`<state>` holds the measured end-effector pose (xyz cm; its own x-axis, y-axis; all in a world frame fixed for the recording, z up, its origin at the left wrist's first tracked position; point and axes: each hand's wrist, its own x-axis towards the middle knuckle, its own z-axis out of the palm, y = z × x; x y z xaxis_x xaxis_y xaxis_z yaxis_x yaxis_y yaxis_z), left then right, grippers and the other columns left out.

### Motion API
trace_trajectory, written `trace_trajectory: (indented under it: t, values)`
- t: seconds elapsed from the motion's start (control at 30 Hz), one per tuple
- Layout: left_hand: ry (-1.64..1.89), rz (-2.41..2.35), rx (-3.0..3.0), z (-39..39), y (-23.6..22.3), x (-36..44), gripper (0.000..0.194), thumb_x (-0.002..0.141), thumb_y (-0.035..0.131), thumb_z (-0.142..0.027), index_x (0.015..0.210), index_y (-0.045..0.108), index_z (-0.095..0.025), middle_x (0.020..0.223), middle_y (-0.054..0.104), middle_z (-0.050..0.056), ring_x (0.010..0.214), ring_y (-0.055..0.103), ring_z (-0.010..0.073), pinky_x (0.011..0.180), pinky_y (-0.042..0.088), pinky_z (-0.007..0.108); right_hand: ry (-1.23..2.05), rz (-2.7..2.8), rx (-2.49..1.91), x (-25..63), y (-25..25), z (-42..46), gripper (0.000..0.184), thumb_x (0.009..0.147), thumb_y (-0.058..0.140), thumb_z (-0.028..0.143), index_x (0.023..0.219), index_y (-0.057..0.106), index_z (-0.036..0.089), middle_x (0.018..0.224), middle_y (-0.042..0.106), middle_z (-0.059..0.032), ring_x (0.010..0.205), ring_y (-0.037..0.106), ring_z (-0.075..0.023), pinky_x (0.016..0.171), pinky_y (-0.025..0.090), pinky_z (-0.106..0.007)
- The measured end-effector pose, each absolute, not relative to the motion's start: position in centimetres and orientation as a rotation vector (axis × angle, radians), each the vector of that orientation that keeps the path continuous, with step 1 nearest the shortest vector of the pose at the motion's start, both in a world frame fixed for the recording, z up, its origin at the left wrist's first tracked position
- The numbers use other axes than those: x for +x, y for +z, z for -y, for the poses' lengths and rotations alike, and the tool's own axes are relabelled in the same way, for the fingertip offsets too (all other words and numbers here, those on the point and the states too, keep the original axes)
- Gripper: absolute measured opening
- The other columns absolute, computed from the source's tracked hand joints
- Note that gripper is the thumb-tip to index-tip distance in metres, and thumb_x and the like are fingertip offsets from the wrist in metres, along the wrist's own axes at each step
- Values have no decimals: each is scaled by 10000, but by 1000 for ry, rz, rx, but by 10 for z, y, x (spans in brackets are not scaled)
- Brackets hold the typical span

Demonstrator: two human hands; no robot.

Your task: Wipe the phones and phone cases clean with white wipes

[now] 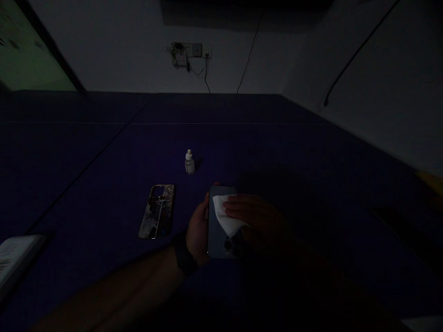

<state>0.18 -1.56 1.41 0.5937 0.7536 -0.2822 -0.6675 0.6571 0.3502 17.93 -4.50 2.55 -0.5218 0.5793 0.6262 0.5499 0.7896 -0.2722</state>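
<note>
My left hand [198, 230], with a dark band on its wrist, grips a smartphone [217, 242] along its left side. The phone's back faces up, and its camera lenses sit at the end near me. Under the fingers of my right hand [254, 214] a white cloth or wipe [224, 216] lies pressed against the phone's back. Left of the phone, a patterned phone case [157, 212] rests on the dark blue surface. Farther off stands a small dropper bottle [189, 165] with a white top, upright. Dim light hides part of my right hand.
At the left edge is a white object with printed lines [15, 258]. A dark flat object [398, 228] lies on the right. Wall sockets [192, 50] with cables are on the far wall, and another cable [360, 50] hangs at the right.
</note>
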Motion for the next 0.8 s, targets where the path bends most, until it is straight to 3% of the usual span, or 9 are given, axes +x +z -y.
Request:
trace_trajectory:
  t: [0.13, 0.23, 0.4, 0.57, 0.67, 0.8]
  values:
    - [784, -392, 148, 12, 20, -6, 442, 977, 543, -489, 1235, 668, -153, 691, 615, 8, 511, 506, 122, 565, 447, 261, 158, 2405, -601, 173, 21, 46, 394, 1015, 466, 364, 1330, 599, 169, 1316, 720, -127, 1328, 613, -223, 1138, 484, -454]
    - [794, -415, 191, 10, 22, -7, 490, 940, 566, -549, 1160, 685, -127, 708, 642, 43, 522, 533, 142, 548, 455, 276, 161, 2461, -530, 175, 21, 44, 406, 1025, 454, 374, 1341, 586, 156, 1293, 731, -133, 1327, 615, -213, 1163, 458, -453]
    - [909, -488, 133, 9, 23, -3, 341, 986, 522, -478, 992, 683, -178, 700, 635, 13, 543, 563, 120, 573, 468, 243, 111, 2417, -683, 179, 24, 41, 390, 1016, 469, 279, 1374, 572, 161, 1327, 713, -130, 1334, 612, -219, 1200, 416, -484]
    - [829, -467, 162, 9, 21, -4, 460, 970, 512, -539, 1147, 665, -143, 825, 695, 75, 539, 562, 138, 532, 444, 262, 303, 2457, -501, 177, 23, 43, 400, 1009, 488, 352, 1348, 582, 160, 1318, 723, -116, 1368, 580, -200, 1220, 384, -464]
    - [871, -487, 173, 9, 20, -4, 433, 979, 498, -534, 1071, 676, -150, 826, 693, 72, 579, 586, 152, 562, 460, 272, 283, 2389, -550, 181, 24, 42, 345, 997, 517, 304, 1315, 605, 200, 1236, 762, -92, 1280, 652, -190, 1217, 388, -477]
    - [890, -461, 141, 8, 17, -4, 374, 996, 487, -482, 1071, 679, -170, 815, 684, 52, 566, 574, 137, 600, 476, 276, 207, 2408, -635, 180, 21, 41, 394, 1007, 485, 277, 1362, 585, 139, 1340, 704, -147, 1369, 579, -219, 1212, 391, -493]
